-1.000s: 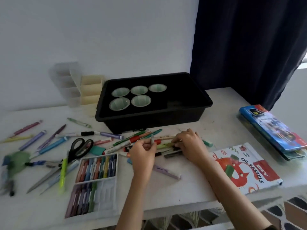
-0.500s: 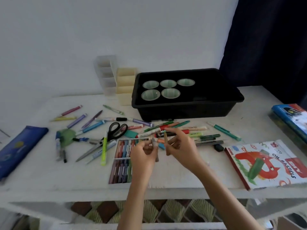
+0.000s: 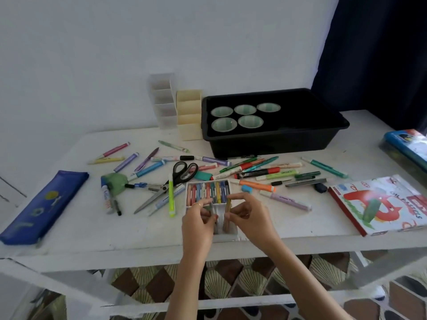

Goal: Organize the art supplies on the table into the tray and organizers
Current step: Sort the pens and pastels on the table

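While the left hand (image 3: 197, 224) pinches a slim grey-green stick (image 3: 211, 207) and the right hand (image 3: 250, 218) pinches a yellowish stick (image 3: 228, 207), each grip is closed on its own stick. Both sticks stand nearly upright. I cannot tell whether they are pastels or pencils. The hands are close together, well in front of the black tray (image 3: 277, 139), above the near half of a white pastel insert (image 3: 187, 197). A row of coloured pastels lies in the far half of the insert.

Five pale green cups (image 3: 245, 109) sit inside the black tray, toward its left end. A cream organizer (image 3: 188, 116) touches the tray's left wall, and a clear organizer (image 3: 161, 100) stands just beyond that.

Loose markers and pens (image 3: 254, 174) lie scattered on the white surface (image 3: 138, 229) in front of the black tray. Black-handled scissors (image 3: 178, 179) lie front-left of the tray. Farther left lies a marker (image 3: 105, 195) with lettering that looks like "Artline". A dark blue pencil case (image 3: 44, 204) lies farthest front-left, with yellow print too blurred to read.

Front-right of the black tray lies a red-and-white box (image 3: 381, 204) printed "OIL PASTELS". To the tray's right, at the frame edge, sits a blue tin (image 3: 406, 146).
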The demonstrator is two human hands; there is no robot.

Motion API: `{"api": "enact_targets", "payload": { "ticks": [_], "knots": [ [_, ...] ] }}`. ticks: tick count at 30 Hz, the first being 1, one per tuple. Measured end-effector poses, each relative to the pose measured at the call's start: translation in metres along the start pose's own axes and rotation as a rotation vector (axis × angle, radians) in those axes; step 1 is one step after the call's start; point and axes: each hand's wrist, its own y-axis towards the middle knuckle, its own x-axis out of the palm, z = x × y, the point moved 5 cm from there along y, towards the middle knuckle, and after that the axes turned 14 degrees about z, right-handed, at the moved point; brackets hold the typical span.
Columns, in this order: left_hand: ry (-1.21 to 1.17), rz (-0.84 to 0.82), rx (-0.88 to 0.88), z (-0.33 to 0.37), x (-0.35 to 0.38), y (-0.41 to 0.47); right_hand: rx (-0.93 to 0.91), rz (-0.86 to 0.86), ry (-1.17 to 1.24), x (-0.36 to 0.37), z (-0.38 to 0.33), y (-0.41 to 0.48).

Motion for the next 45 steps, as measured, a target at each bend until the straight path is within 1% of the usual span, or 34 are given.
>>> {"api": "enact_targets", "payload": {
  "ticks": [3, 8, 11, 14, 18, 23, 27, 29, 32, 34, 37, 39, 41, 43, 45],
  "knots": [
    [0.014, 0.004, 0.051, -0.002, 0.001, -0.002, -0.039, -0.001, -0.008, 0.007, 0.0, -0.006],
    [0.099, -0.022, 0.098, -0.005, 0.008, -0.005, -0.126, 0.004, -0.11, 0.014, 0.004, -0.01],
    [0.164, -0.089, 0.13, -0.006, 0.011, -0.004, -0.17, -0.006, -0.169, 0.017, 0.005, -0.013],
    [0.161, -0.152, 0.128, -0.01, 0.01, -0.002, -0.233, 0.014, -0.241, 0.021, 0.006, -0.015],
    [0.156, -0.162, 0.1, -0.012, 0.012, -0.001, -0.327, 0.058, -0.314, 0.027, 0.006, -0.017],
    [0.211, -0.144, 0.109, -0.013, 0.016, -0.001, -0.496, 0.083, -0.508, 0.036, 0.006, -0.023],
    [0.242, -0.151, 0.094, -0.01, 0.016, -0.001, -0.531, 0.084, -0.763, 0.04, -0.003, -0.031],
    [0.231, -0.155, 0.074, -0.011, 0.018, 0.0, -0.544, 0.029, -0.845, 0.041, -0.013, -0.035],
    [0.248, -0.151, 0.074, -0.01, 0.019, 0.0, -0.54, -0.053, -0.901, 0.044, -0.013, -0.034],
    [0.257, -0.145, 0.066, -0.01, 0.018, 0.0, -0.527, -0.04, -0.858, 0.043, -0.013, -0.033],
    [0.314, -0.142, 0.108, -0.005, 0.017, -0.003, -0.525, -0.011, -0.687, 0.037, -0.01, -0.031],
    [0.304, -0.103, 0.11, 0.003, 0.016, -0.004, -0.481, 0.029, -0.517, 0.028, -0.007, -0.028],
    [0.249, -0.022, 0.106, 0.013, 0.013, -0.004, -0.41, 0.089, -0.383, 0.017, -0.007, -0.026],
    [0.173, 0.02, 0.139, 0.025, 0.016, -0.006, -0.387, 0.137, -0.351, 0.003, -0.008, -0.021],
    [0.09, 0.003, 0.163, 0.037, 0.027, -0.008, -0.371, 0.148, -0.362, -0.014, -0.007, -0.013]
  ]
}}
